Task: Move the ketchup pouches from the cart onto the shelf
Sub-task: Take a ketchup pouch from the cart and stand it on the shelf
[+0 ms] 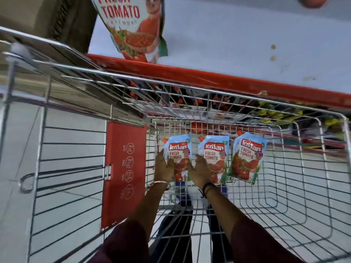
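Three Kissan Fresh Tomato pouches (212,158) in cart (284,186), open hands (165,166) flanking leftmost, gripping nothing

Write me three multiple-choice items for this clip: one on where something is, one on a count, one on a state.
1. Where is the pouch that is not in the cart?
A. on the shelf
B. on the floor
C. in the left hand

2. How many pouches lie in the cart?
A. one
B. three
C. five

3. What are the hands doing?
A. gripping the cart's handle
B. resting open on two pouches
C. lifting a pouch clear

Answers:
1 A: it sits on the shelf above the red edge.
2 B: left pouch, middle pouch and right pouch lie side by side.
3 B: the left hand and right hand lie with fingers spread on the left and middle pouches, nothing raised.
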Tool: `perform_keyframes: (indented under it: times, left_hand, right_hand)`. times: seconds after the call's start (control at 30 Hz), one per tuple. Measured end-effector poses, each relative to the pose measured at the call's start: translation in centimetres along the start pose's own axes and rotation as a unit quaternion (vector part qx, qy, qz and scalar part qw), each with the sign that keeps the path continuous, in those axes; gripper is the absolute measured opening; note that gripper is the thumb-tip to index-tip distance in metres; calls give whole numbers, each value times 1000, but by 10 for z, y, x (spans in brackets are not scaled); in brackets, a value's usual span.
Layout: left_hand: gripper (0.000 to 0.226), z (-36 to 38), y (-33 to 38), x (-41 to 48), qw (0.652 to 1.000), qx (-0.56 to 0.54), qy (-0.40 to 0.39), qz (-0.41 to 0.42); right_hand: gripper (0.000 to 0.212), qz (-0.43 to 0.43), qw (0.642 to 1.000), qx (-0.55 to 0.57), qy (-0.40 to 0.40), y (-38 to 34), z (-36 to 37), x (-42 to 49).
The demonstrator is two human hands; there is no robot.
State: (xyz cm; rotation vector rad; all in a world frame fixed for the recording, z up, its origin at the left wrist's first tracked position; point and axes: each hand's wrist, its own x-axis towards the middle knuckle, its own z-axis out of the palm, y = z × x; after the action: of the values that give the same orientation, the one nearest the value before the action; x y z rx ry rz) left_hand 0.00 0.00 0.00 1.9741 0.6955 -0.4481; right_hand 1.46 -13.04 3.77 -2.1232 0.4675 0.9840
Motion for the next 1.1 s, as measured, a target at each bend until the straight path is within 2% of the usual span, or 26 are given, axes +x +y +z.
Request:
perform_keyframes:
  times: [0.1, 0.17, 0.27, 0.4, 0.57, 0.7, 0.77, 0.87, 1.03, 1.1]
  left_hand:
    - [53, 10, -13, 20, 994, 12, -19, -104]
    - [45, 13, -18, 30, 985, 32, -38, -166]
    - [30, 12, -22, 43, 981, 30, -69, -176]
    - [16, 11, -35, 55, 970, -49, -86, -224]
    - [12, 4, -27, 44, 974, -84, -67, -201]
    - [21, -8, -7, 21, 970, -158, -46, -180]
    - [31, -17, 10, 6, 968, -187, -38, -161]
    - [31, -32, 40, -20, 968, -214, -40, -128]
    - [35, -52, 92, -58, 980, -198, -21, -15]
    - [34, -59, 113, -74, 980, -195, -21, 45]
  right_hand:
    - [66, 38, 999, 18, -22, -1, 3, 21]
    - [55, 60, 996, 43, -41, 2, 8, 36]
    - [35, 47, 995, 75, -35, 7, 17, 54]
    - [16, 50, 994, 102, 0, 10, 27, 64]
    - [15, 43, 991, 125, 4, 14, 27, 52]
    - [20, 23, 993, 119, 11, 9, 6, 24]
    - [30, 9, 991, 134, 29, 3, -8, 9]
    - [29, -28, 988, 146, 52, -11, -32, -21]
    - [16, -87, 977, 159, 117, -27, -64, -75]
    - [21, -113, 967, 182, 140, -33, -77, -98]
